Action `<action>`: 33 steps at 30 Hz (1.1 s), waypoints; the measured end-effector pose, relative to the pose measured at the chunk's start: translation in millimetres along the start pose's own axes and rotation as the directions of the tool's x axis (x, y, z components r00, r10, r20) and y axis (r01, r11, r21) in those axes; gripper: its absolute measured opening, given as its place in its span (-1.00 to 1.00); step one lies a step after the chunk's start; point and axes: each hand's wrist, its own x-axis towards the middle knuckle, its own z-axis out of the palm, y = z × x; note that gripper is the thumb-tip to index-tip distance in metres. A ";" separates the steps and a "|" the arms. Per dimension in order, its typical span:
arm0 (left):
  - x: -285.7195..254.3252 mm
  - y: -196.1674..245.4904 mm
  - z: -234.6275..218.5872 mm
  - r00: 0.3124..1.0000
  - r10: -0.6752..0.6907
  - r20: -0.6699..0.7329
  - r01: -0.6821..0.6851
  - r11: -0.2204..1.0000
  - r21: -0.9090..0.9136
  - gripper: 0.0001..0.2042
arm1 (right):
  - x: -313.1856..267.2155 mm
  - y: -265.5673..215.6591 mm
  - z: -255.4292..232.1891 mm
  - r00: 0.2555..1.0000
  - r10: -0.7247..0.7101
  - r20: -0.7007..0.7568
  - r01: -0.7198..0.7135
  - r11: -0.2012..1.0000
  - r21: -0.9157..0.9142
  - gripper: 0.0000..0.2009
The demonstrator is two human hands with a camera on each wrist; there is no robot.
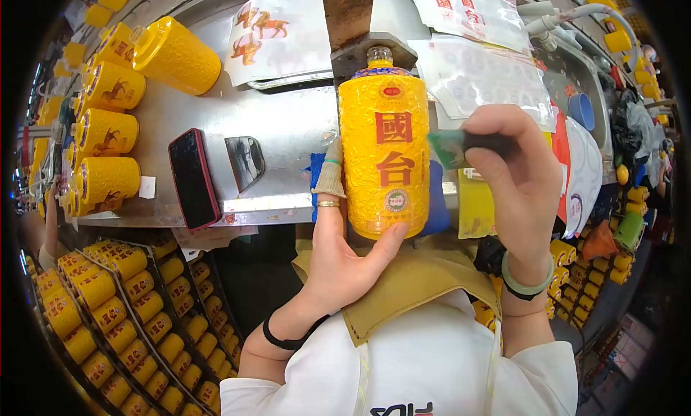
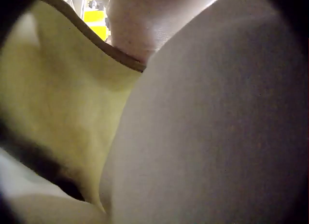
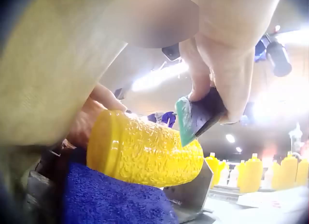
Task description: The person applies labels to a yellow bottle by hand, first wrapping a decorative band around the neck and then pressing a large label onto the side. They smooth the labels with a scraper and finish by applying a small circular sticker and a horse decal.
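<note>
A yellow embossed bottle [image 1: 385,132] with red characters lies with its clear glass neck against a metal support. My left hand [image 1: 342,265] grips its base end, thumb along one side and cot-covered fingers along the other. Between thumb and fingers, my right hand [image 1: 525,178] pinches a small scraper [image 1: 448,148] with a green blade and dark grip. In the head view the blade overlaps the bottle's right edge. From the right wrist, the scraper [image 3: 186,118] shows above the bottle [image 3: 145,154]. Tan cloth [image 2: 63,88] and a blurred pale surface fill most of the left wrist view.
A blue cloth [image 3: 116,197] lies beneath the bottle. On the metal table sit a phone [image 1: 194,178], a dark blade-like plate [image 1: 245,164] and sheets of printed decals [image 1: 277,38]. Several yellow bottles [image 1: 108,132] stand at left; racks of more [image 1: 133,308] are below.
</note>
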 end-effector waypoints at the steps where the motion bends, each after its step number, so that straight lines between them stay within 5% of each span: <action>1: 0.2 -0.1 0.5 1.000 0.001 0.000 -0.001 1.000 -0.001 -0.06 | 4.0 -3.0 -2.3 1.000 -0.001 -0.001 0.001 1.000 -0.001 -0.75; 3: 0.8 0.4 0.4 1.000 -0.003 0.003 0.003 1.000 -0.029 -0.06 | 10.9 -10.6 -6.4 0.936 -0.252 0.245 0.322 0.892 -0.316 -0.75; 5: 1.3 1.3 -0.1 1.000 -0.008 0.007 0.009 0.998 -0.057 -0.06 | 9.4 -13.5 1.8 0.945 -0.229 0.235 0.295 0.906 -0.304 -0.76; 7: 0.9 2.5 -0.8 1.000 -0.028 0.008 0.028 0.996 -0.081 -0.05 | 3.7 -12.1 13.8 0.997 0.061 0.043 -0.061 0.998 -0.006 -0.77; 9: 0.7 1.2 -2.1 0.999 -0.036 0.011 0.037 0.997 -0.069 -0.05 | 2.3 -8.2 16.2 0.999 0.050 -0.005 -0.050 0.999 0.015 -0.77; 12: 0.0 0.8 -1.6 0.999 -0.050 0.015 0.051 0.997 -0.063 -0.05 | 3.0 -7.7 10.5 0.986 -0.105 0.130 0.140 0.942 -0.304 -0.79; 19: -0.1 -1.4 -1.9 0.999 -0.044 0.007 0.045 0.998 -0.042 -0.07 | 8.4 -13.3 13.5 0.968 -0.183 0.171 0.235 0.903 -0.359 -0.74; 21: 0.2 -0.4 -2.2 0.999 -0.043 0.018 0.043 0.998 -0.039 -0.07 | 11.3 -12.3 14.0 0.928 -0.299 0.221 0.365 0.845 -0.392 -0.72; 27: 0.4 3.2 0.8 1.000 -0.022 0.007 0.022 1.000 -0.014 -0.08 | 4.9 -14.5 20.5 0.896 -0.285 0.340 0.416 0.809 -0.416 -0.70; 31: 2.5 6.5 3.4 0.997 -0.070 -0.013 0.069 0.994 -0.090 -0.07 | 5.2 -3.9 4.0 0.924 -0.349 0.157 0.378 0.760 -0.529 -0.76; 33: 4.4 7.2 5.1 0.998 -0.062 -0.015 0.060 0.995 -0.074 -0.07 | -2.9 1.1 -1.3 0.985 -0.145 -0.091 0.109 0.941 -0.321 -0.74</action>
